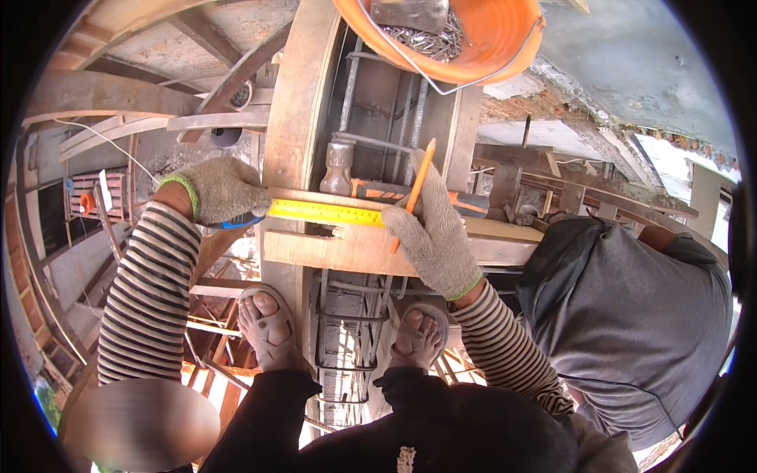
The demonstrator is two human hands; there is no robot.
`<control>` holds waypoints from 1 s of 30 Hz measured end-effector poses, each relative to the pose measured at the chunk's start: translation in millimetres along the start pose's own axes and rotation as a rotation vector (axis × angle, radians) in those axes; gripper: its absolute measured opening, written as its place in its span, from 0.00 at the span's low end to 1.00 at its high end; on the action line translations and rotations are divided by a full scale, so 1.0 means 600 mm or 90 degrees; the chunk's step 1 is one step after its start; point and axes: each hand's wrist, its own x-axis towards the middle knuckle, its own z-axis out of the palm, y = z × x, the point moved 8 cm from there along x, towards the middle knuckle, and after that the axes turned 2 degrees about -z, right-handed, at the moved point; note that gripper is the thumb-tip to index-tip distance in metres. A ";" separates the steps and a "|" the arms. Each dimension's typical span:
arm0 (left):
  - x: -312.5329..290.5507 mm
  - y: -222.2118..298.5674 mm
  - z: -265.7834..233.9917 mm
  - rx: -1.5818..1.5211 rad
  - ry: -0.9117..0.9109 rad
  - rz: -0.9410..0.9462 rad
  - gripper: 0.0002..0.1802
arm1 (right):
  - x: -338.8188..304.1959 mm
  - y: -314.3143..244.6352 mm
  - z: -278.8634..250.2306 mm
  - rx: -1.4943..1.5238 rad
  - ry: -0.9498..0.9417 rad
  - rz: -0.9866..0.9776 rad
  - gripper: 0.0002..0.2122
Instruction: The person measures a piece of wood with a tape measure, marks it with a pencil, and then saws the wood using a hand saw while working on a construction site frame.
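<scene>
Fingers: your left hand (pixel 227 191), clamped on tape measure (pixel 319 211), at board (pixel 355 251)'s left edge; your right hand (pixel 438 244), clamped on pencil (pixel 422 177), crossing its far edge.

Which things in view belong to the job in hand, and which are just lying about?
In use:
yellow tape measure, held by the left hand
orange pencil, in the right hand
wooden board, along which the tape runs

Apparently just lying about:
hammer, beyond the board
orange bucket, holding nails
</scene>
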 end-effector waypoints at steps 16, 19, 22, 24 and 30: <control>-0.008 -0.007 0.000 -0.013 -0.026 -0.061 0.33 | 0.024 -0.018 0.010 0.335 -0.089 -0.127 0.36; -0.005 -0.001 0.000 -0.018 -0.036 -0.063 0.33 | 0.022 -0.026 0.018 0.368 -0.063 -0.118 0.31; -0.002 -0.017 0.008 -0.002 -0.021 -0.062 0.33 | 0.033 -0.015 0.028 0.311 -0.052 -0.067 0.18; -0.006 -0.027 0.015 0.006 -0.009 -0.059 0.33 | 0.030 0.001 0.043 0.508 -0.076 0.128 0.09; -0.005 0.003 -0.004 -0.014 -0.041 -0.062 0.34 | 0.037 0.041 0.043 0.328 -0.035 0.011 0.07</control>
